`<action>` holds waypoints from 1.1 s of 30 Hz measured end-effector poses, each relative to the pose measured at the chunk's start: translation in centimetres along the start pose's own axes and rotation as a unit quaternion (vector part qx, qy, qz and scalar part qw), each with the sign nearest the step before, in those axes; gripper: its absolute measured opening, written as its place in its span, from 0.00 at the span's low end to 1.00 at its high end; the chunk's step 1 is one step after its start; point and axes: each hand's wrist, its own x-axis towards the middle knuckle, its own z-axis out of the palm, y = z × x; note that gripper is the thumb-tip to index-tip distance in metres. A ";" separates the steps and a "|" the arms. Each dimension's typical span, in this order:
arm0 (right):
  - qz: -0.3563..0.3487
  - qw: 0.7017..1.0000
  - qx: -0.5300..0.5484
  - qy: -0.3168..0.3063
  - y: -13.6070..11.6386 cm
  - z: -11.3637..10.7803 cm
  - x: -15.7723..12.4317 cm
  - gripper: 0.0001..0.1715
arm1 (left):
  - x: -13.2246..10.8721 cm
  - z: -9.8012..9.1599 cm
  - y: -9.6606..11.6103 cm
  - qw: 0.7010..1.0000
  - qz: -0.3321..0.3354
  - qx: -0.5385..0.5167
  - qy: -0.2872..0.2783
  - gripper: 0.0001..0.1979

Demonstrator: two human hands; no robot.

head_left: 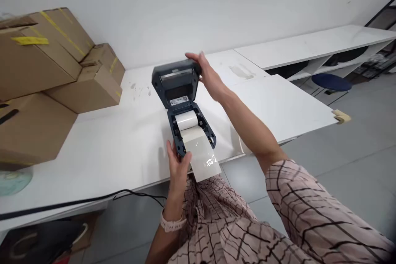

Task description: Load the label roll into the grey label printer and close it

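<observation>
A dark grey label printer (173, 128) sits open near the front edge of a white table (123, 148). Its lid (175, 80) is raised, and a white label roll (186, 119) lies inside. A strip of label paper (204, 159) runs out over the table's front edge. My right hand (208, 73) rests on the lid's top right corner, fingers curled over it. My left hand (177, 165) holds the printer's front left corner, thumb against the base.
Several cardboard boxes (46, 78) with yellow tape are stacked at the table's left. A black cable (93, 199) runs along the front edge. A second white bench (309, 45) stands at the right, with a blue stool (330, 82) beneath it. A taped table corner (340, 116) juts out.
</observation>
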 end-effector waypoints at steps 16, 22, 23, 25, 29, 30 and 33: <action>0.277 0.949 0.124 0.086 5.6 3.6 -20.7 0.58 | 3.2 -0.4 2.2 0.999 -0.007 -0.038 -0.014 0.53; 0.267 0.956 0.099 0.069 6.3 3.3 -21.6 0.50 | 3.0 -0.8 1.5 0.998 0.057 -0.006 -0.038 0.42; 0.260 0.958 0.094 0.077 6.4 3.4 -21.6 0.49 | 3.1 -0.8 1.3 0.997 0.066 -0.002 -0.033 0.41; 0.249 0.960 0.086 0.094 6.7 3.6 -21.6 0.50 | 3.2 -0.8 1.2 0.997 0.079 0.002 -0.024 0.42; 0.249 0.960 0.085 0.099 7.0 3.8 -21.7 0.49 | 3.6 -0.9 1.5 0.997 0.075 0.007 -0.033 0.42; 0.248 0.960 0.088 0.097 7.1 3.8 -21.7 0.48 | 3.6 -0.9 1.5 0.997 0.072 0.006 -0.039 0.42; 0.239 0.959 0.101 0.116 7.2 4.1 -21.8 0.47 | 2.9 -1.0 1.1 0.996 0.079 -0.007 -0.051 0.43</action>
